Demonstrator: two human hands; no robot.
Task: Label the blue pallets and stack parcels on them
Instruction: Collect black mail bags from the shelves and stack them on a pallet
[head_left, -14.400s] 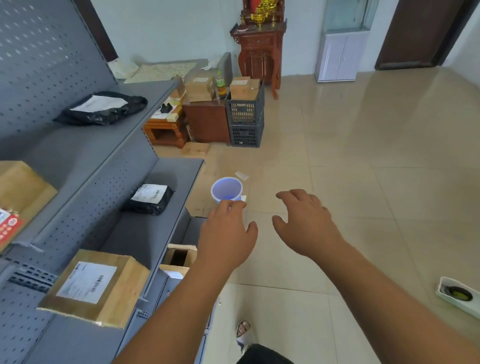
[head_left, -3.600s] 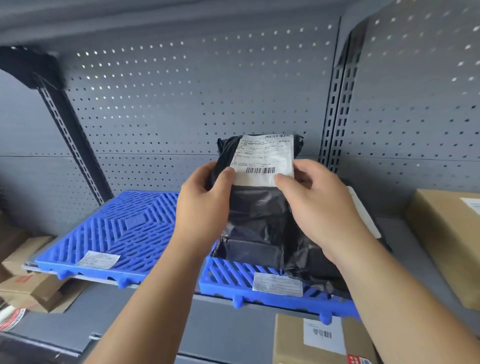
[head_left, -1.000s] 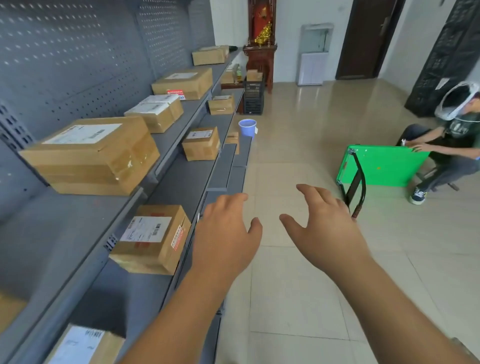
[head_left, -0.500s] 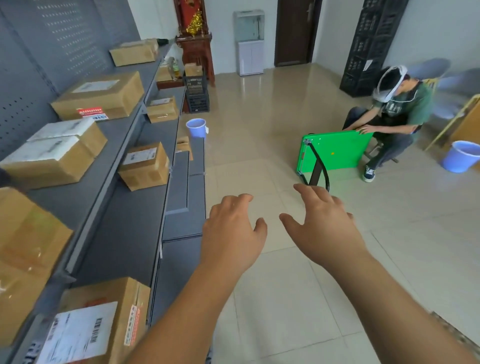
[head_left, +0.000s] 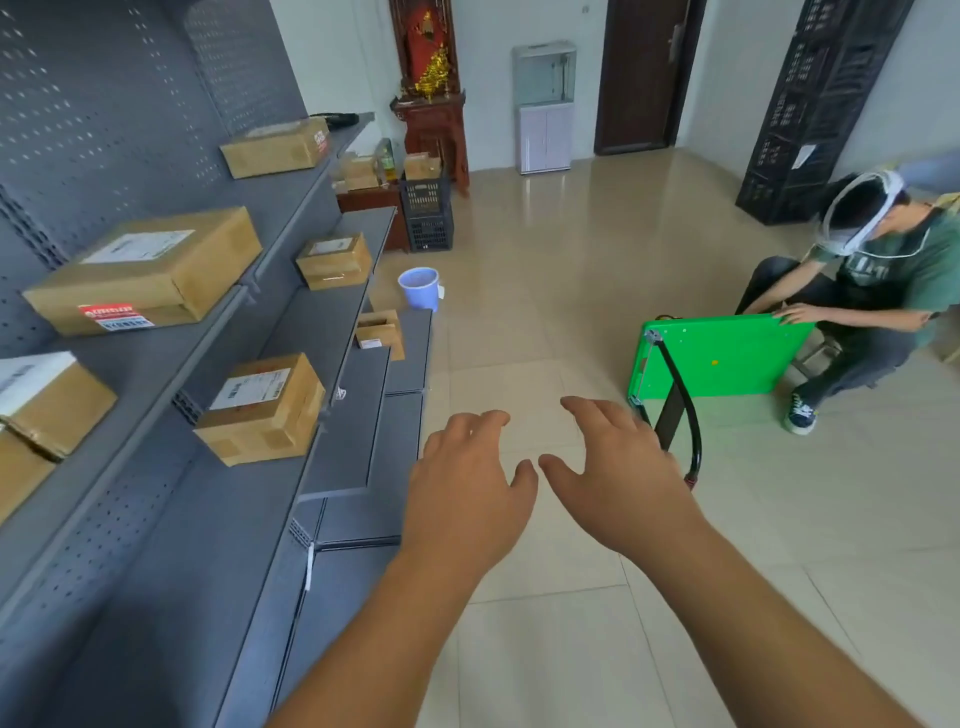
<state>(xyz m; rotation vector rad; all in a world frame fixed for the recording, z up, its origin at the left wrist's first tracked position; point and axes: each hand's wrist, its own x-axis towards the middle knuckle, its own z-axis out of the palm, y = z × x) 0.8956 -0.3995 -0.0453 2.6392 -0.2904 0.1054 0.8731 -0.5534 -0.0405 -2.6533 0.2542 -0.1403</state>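
My left hand (head_left: 467, 493) and my right hand (head_left: 618, 478) hover side by side over the tiled floor, palms down, fingers spread, holding nothing. Cardboard parcels sit on the grey shelving (head_left: 171, 545) to my left: a large one (head_left: 150, 270) on the upper shelf, a labelled one (head_left: 262, 408) on the middle shelf, a smaller one (head_left: 335, 260) further along and another (head_left: 275, 145) at the far end. No blue pallet is in view.
A seated person (head_left: 878, 291) at the right holds a green folding cart (head_left: 722, 358) on its side. A blue bucket (head_left: 420, 287) stands on the floor by the shelf end. A black crate (head_left: 428, 213), a wooden cabinet (head_left: 434, 130) and stacked black crates (head_left: 815, 104) line the far side.
My view has swung back slightly left along the shelving; the seated person and green cart now sit further right. Both hands stay empty in front of me.
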